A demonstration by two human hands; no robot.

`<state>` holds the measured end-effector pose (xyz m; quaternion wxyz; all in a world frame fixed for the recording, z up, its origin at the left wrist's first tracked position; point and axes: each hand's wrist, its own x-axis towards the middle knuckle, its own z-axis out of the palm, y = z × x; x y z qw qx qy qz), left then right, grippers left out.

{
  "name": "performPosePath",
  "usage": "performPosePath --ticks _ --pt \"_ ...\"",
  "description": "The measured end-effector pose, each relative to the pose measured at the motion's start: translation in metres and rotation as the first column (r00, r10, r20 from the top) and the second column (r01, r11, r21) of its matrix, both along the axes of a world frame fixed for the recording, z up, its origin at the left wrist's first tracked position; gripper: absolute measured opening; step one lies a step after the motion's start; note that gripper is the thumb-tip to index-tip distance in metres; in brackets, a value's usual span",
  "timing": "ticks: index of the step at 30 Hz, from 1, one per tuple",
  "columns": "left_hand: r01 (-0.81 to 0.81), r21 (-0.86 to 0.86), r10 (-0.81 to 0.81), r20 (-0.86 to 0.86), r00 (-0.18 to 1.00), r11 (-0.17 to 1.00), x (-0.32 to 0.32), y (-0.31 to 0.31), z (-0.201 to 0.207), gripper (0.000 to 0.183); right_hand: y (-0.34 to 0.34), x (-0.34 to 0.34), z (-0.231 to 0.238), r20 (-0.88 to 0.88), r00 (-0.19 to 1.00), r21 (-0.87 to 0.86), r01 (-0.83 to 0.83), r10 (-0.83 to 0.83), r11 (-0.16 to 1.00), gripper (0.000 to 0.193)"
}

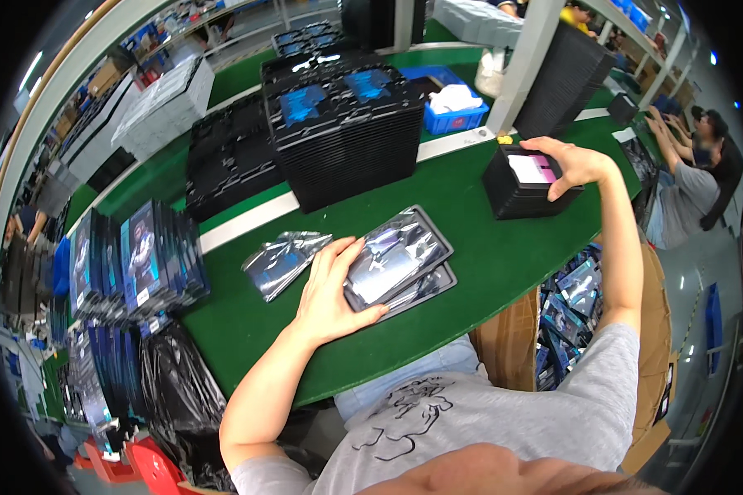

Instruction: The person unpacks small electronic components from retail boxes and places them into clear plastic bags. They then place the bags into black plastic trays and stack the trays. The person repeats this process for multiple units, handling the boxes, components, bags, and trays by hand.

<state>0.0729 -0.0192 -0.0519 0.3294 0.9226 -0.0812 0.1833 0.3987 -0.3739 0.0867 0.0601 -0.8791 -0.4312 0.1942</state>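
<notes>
Two shallow grey trays [449, 247] lie overlapped on the green tabletop, each with a shiny clear-wrapped flat pack [392, 257] in it. My left hand [328, 297] grips their left end, its fingers at the upper tray's edge and its thumb by the lower one. Left of that hand lies a loose clear-wrapped dark pack [282, 262]. Farther right, my right hand [576, 167] spans the top of a black box [520, 198], fingertips at the far rim and thumb at the near rim. White and pink cards [531, 168] show inside the box, partly behind the hand.
Tall stacks of black trays [347, 157] stand at the back, beside a blue basket [454, 120] holding white material. Stacks of dark printed packages [149, 256] line the left. A cardboard carton [512, 334] full of packs sits by my right side. People [685, 186] work at far right.
</notes>
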Motion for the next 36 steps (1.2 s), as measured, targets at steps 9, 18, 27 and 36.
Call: performPosePath --ticks 9,18,27,36 --pt "-0.064 0.002 0.064 0.005 0.998 0.998 -0.001 -0.003 0.005 0.098 0.103 -0.12 -0.033 0.148 0.964 0.497 -0.267 0.222 0.826 0.057" --pt "-0.03 0.028 0.026 0.119 0.993 0.999 -0.002 -0.002 0.005 0.099 0.176 -0.132 -0.074 0.234 0.963 0.517 -0.238 0.132 0.822 0.022" --pt "-0.068 -0.084 0.066 -0.024 0.998 0.994 -0.003 0.0 0.001 0.123 0.18 -0.125 -0.088 -0.013 0.971 0.849 -0.116 0.239 0.516 0.006" --pt "-0.105 -0.157 0.106 -0.006 0.994 0.982 -0.003 0.001 0.0 0.127 0.189 -0.083 -0.086 -0.603 0.738 0.785 0.48 0.305 0.391 0.012"
